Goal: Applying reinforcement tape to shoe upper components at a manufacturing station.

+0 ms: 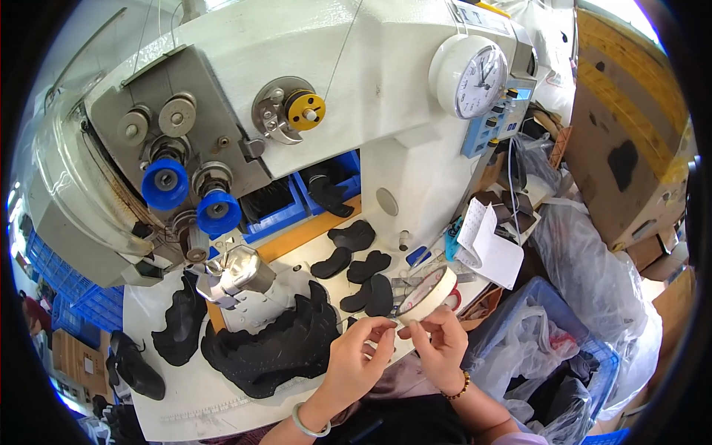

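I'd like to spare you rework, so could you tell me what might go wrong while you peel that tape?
1. The tape roll, pinched by the right hand, sits past the table edge and could drop.
2. The strip in the left hand might stick to the black leather pieces close beside it.

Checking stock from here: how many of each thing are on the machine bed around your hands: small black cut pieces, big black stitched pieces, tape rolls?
Small black cut pieces: 6
Big black stitched pieces: 2
Tape roll, held by both hands: 1
Total: 9
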Available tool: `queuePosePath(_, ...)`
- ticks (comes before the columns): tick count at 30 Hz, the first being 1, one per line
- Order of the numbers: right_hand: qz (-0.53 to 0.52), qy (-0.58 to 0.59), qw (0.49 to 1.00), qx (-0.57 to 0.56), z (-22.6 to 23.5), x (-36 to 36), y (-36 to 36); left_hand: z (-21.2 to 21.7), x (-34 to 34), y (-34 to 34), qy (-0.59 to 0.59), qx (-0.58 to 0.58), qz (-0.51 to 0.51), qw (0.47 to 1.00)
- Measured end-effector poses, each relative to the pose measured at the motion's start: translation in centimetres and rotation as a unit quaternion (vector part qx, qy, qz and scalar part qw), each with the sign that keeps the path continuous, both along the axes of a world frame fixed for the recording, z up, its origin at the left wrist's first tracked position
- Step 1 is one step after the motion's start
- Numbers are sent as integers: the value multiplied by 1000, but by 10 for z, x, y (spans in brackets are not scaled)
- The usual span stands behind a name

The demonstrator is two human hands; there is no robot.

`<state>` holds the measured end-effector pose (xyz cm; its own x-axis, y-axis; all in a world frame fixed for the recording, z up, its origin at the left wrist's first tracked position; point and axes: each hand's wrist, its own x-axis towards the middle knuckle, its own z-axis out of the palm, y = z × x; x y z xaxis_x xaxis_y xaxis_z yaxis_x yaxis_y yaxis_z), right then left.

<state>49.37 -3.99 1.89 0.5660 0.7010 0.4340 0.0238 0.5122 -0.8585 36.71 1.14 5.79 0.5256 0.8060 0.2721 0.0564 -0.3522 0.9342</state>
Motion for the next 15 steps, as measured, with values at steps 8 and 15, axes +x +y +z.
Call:
queuePosePath(8, -163, -359, 918, 44, 8, 4, 1, 8, 0, 9, -78, -195, -85, 974)
queuePosePath(15, -136, -373, 916, 53, 9, 4, 3, 7, -4, 14, -38, -156, -70, 985)
